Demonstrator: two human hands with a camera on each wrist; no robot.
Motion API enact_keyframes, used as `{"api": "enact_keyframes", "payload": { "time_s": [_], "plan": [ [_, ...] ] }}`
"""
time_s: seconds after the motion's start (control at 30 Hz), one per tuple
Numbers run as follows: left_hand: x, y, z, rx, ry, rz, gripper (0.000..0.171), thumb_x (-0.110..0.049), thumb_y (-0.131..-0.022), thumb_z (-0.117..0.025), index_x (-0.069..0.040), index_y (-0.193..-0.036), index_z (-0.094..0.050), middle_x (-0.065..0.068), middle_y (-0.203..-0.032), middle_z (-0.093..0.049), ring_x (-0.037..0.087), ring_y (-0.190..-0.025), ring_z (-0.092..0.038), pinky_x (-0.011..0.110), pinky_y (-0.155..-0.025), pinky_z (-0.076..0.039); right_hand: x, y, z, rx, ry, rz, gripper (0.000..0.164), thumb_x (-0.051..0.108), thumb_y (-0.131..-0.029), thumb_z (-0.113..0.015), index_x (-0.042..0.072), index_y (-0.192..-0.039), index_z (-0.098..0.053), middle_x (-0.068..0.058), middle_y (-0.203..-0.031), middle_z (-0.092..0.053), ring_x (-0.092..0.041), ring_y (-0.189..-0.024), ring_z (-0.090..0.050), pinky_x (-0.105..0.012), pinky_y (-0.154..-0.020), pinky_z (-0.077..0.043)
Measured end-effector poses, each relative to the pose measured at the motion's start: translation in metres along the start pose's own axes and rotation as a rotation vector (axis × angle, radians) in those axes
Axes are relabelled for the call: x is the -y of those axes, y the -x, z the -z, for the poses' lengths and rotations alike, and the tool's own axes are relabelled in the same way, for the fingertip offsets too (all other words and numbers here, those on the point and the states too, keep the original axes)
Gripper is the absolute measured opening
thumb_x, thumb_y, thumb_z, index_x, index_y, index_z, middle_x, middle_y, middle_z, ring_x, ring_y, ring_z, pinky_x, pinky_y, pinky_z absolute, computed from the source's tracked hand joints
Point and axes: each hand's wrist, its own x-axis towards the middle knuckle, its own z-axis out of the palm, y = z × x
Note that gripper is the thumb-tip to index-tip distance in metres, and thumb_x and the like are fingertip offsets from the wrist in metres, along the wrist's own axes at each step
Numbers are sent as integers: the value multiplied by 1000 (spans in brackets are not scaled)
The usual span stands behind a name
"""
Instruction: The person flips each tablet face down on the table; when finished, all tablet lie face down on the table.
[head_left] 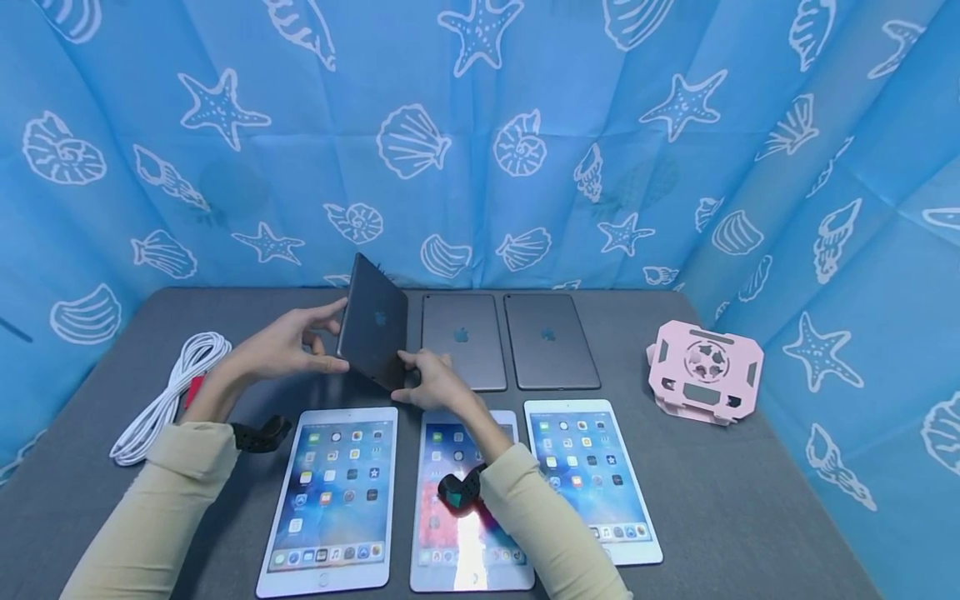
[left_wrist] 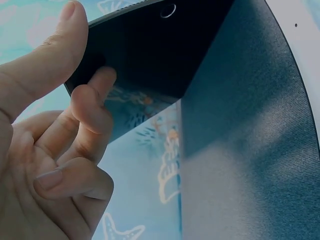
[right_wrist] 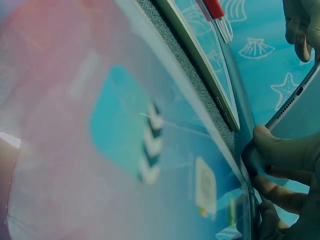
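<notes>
Leaning steeply, the lifted dark tablet (head_left: 375,333) is held near nine o'clock of the head view's centre, its outer edge pinched by the left grip (head_left: 287,343), its five-o'clock corner by the right grip (head_left: 437,383). Should either pinch slacken, the smooth casing could be let slip and a corner struck on the desk (head_left: 712,500) or the lit tablet (head_left: 330,492) at six o'clock. By a sideways swing, the flat dark tablet (head_left: 462,354) at three o'clock might be knocked. Icons on the middle lit tablet (head_left: 438,529) could be brushed by the right wrist camera (head_left: 461,492). That screen is partly covered by arm and glare. The lifted tablet's screen is turned away, shown only as dark glass from the left wrist; whether the desk is touched cannot be told.
</notes>
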Motion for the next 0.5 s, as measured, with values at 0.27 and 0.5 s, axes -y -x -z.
{"api": "enact_keyframes", "payload": {
  "time_s": [0.27,0.5],
  "plan": [
    [4,1,1,4,-1,-5,106,-23,-85,-84,-1,-163,-16,17,-118,-57,15,-73,-62,30,-70,-48,0,0,-1,0,29,14,69,23,-94,-75,13,-155,-44,-12,-144,-57,-28,-120,-42,-42,-102,-44],
    [6,2,1,7,1,-8,106,-19,-85,-84,0,-163,-15,15,-112,-58,14,-70,-61,30,-72,-47,0,1,-2,0,36,14,69,23,-94,-75,12,-155,-44,-11,-145,-56,-27,-120,-43,-43,-103,-44]
  ]
}}
